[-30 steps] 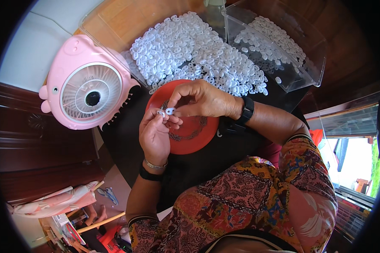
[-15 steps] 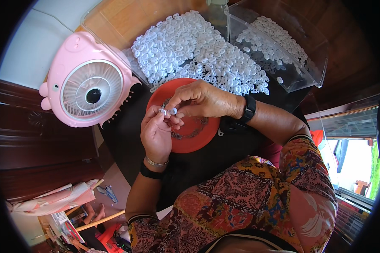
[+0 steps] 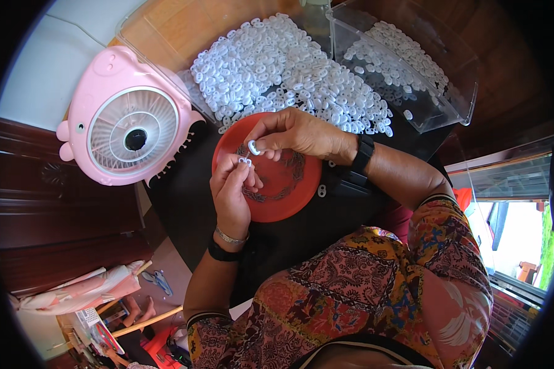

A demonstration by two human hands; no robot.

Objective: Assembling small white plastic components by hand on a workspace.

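Over the plate (image 3: pixel 311 184), the curled left hand (image 3: pixel 232 194) pinched one bead (image 3: pixel 245 161) and the arched right hand (image 3: pixel 301 136) pinched another bead (image 3: pixel 252 147).

The left hand (image 3: pixel 231 195) pinches a small white piece (image 3: pixel 245 160) between thumb and fingertips, while the right hand (image 3: pixel 305 136), just above and beside it, grips an oval white link (image 3: pixel 253 147). Both are over a round red dish (image 3: pixel 311 192) in which small grey metal parts (image 3: pixel 294 183) lie along a curve. Beyond the dish, a broad heap of white ovals (image 3: pixel 246 74) spreads across the dark desk (image 3: pixel 181 206), between a pink fan (image 3: pixel 80 147) and a clear bin (image 3: pixel 465 111) holding similar ovals.
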